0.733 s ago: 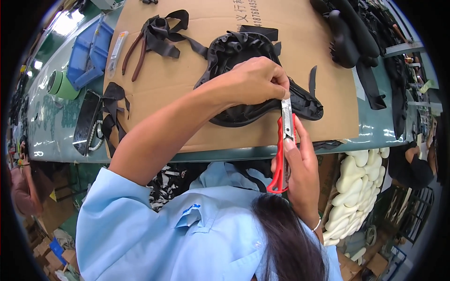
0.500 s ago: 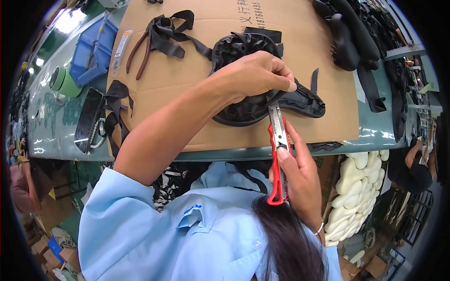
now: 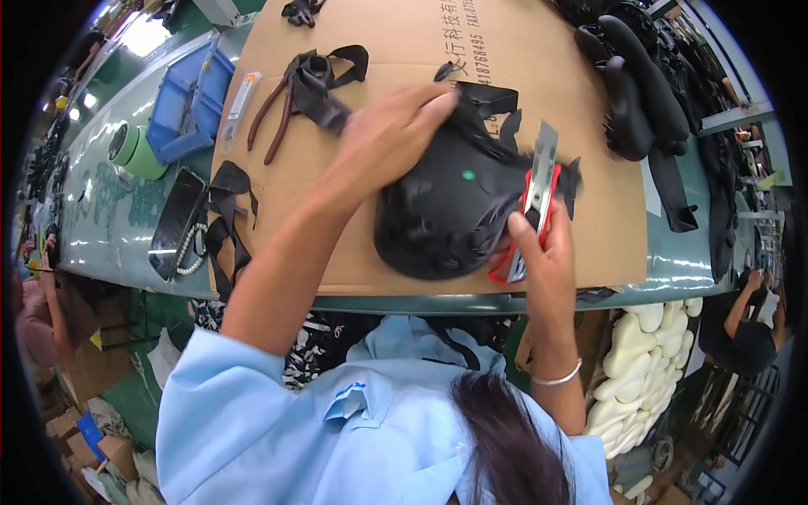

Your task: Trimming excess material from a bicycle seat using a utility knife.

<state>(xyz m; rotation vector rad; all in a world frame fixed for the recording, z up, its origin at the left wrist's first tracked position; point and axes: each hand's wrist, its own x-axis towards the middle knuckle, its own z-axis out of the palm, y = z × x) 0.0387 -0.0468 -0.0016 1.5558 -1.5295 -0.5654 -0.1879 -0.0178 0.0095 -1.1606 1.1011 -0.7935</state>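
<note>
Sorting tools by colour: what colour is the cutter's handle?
Red, on the cutter in the right hand; only the head view shows it.

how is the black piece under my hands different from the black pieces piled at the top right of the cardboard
The black piece under your hands is rounded and dome-like, with a green dot; the piled pieces are long, narrow and plain. Yours is held by the left hand, with the right hand holding red scissors at its edge; the piled ones lie untouched. Both are dark black.

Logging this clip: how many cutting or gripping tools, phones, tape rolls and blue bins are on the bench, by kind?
Red-handled scissors, in the right hand: 1
Brown-handled pliers: 1
Phone: 1
Green tape roll: 1
Blue bin: 1
Total: 5
</note>
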